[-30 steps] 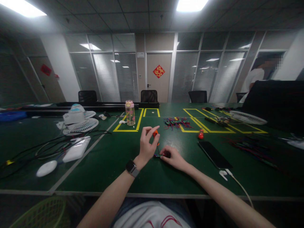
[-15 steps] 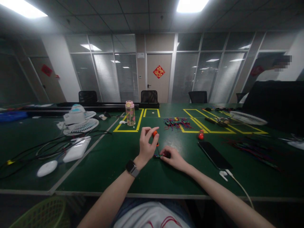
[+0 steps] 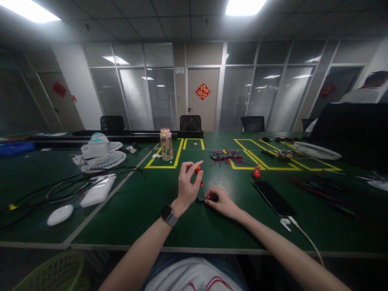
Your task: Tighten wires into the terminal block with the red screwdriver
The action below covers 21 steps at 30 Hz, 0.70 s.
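Green counter (image 3: 178, 238), seen from its near edge: the left hand (image 3: 189, 184) has its fingertip grip around an orange-handled screwdriver (image 3: 201, 184) (long axis near vertical, tip down); at its foot lies a small circuit board (image 3: 200, 199), pinched along its right end by the nearer right hand (image 3: 222, 202).

Shows gold Chinese characters (image 3: 202, 91), with 招 (image 3: 202, 87) legible near the top, on the red diamond sign (image 3: 197, 91) of the middle door (image 3: 203, 115), and only blur on the red sign (image 3: 59, 89) of the left door (image 3: 62, 106).
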Each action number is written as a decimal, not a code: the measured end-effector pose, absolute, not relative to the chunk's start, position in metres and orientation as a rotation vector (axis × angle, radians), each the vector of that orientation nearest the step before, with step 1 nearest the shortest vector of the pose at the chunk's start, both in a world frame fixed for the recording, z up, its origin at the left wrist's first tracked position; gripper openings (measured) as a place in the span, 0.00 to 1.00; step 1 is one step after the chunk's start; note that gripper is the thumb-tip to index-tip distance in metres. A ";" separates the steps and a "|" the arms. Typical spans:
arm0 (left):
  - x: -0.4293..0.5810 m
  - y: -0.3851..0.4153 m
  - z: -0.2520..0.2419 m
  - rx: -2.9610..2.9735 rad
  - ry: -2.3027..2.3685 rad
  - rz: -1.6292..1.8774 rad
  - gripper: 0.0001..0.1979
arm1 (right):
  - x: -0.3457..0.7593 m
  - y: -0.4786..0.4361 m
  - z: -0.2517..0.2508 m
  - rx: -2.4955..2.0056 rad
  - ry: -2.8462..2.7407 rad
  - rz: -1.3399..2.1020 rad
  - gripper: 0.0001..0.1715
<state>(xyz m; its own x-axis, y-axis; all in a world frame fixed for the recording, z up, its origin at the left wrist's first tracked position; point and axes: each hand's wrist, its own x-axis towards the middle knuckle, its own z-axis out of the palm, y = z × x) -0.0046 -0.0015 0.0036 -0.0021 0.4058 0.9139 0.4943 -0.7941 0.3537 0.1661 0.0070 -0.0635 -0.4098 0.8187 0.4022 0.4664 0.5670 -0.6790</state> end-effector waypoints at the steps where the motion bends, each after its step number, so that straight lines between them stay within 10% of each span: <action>1: -0.005 -0.002 0.003 -2.198 -0.977 -1.942 0.15 | 0.166 0.007 -0.063 -1.025 -2.067 0.614 0.06; 21: -0.004 -0.001 0.003 -2.198 -0.946 -1.954 0.16 | 0.166 0.006 -0.062 -1.026 -2.071 0.614 0.06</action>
